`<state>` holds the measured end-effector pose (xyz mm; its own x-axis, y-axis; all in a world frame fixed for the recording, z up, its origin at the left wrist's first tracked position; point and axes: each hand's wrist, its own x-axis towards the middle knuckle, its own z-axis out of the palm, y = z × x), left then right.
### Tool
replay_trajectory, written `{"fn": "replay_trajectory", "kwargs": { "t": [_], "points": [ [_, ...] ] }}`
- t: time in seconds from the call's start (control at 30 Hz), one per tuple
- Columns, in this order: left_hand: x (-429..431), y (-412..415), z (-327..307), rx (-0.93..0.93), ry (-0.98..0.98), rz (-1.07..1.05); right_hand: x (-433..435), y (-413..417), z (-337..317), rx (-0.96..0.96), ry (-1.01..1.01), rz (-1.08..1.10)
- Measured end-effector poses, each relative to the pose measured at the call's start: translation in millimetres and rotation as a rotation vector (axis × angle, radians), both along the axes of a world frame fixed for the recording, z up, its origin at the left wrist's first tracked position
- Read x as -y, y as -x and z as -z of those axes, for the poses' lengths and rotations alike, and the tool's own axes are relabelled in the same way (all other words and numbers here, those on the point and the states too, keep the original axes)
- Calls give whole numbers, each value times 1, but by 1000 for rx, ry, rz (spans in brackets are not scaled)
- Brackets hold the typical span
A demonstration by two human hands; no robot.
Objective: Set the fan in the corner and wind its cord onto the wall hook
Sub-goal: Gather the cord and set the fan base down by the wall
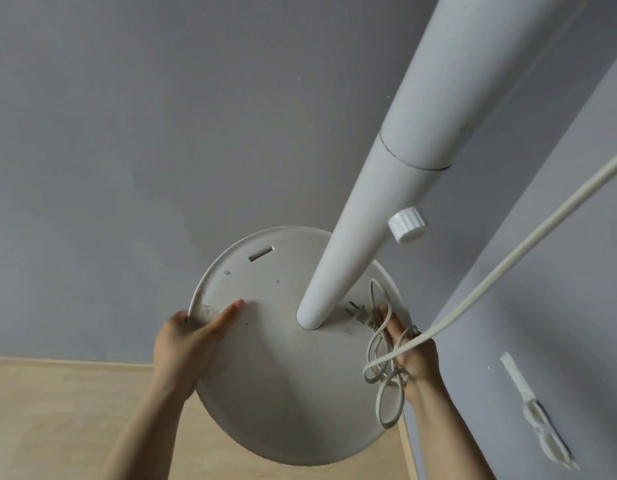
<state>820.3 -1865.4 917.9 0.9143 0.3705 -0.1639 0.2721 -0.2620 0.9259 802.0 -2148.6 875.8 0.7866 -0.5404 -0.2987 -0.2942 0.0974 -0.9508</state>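
Observation:
A white pedestal fan fills the middle of the view: its round base (286, 382) is tilted and lifted over the floor in the room corner, and its pole (400, 188) runs up to the top right. My left hand (189, 344) grips the base's left rim, thumb on top. My right hand (414, 355) holds the right rim together with loops of the white cord (383, 372); the plug (360, 315) lies on the base. One cord strand runs up to the right edge. A white wall hook (542, 427) sits on the right wall.
Grey walls meet in a corner behind the fan. A white knob (407, 225) sticks out of the pole. Light wooden floor (75, 417) lies below, with a pale skirting along the left wall.

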Motion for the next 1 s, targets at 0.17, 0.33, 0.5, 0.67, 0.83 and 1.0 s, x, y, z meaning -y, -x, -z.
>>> {"fn": "replay_trajectory", "kwargs": {
  "t": [0.17,0.33,0.5,0.67,0.83,1.0],
  "points": [
    [-5,45,8,-29,13,-20,-5,35,14,-2,-23,-61],
    [-5,67,7,-20,47,-44,-6,43,26,-4,-31,-63],
    [9,70,8,-8,21,-124,3,25,24,2,-30,-147],
    [44,60,11,25,58,-227,34,-7,17,-18,28,-225],
    [90,45,23,-6,15,-340,73,-40,9,-24,74,-321],
    [126,34,37,-37,7,-436,99,-71,18,-59,122,-421]
  ]
}}
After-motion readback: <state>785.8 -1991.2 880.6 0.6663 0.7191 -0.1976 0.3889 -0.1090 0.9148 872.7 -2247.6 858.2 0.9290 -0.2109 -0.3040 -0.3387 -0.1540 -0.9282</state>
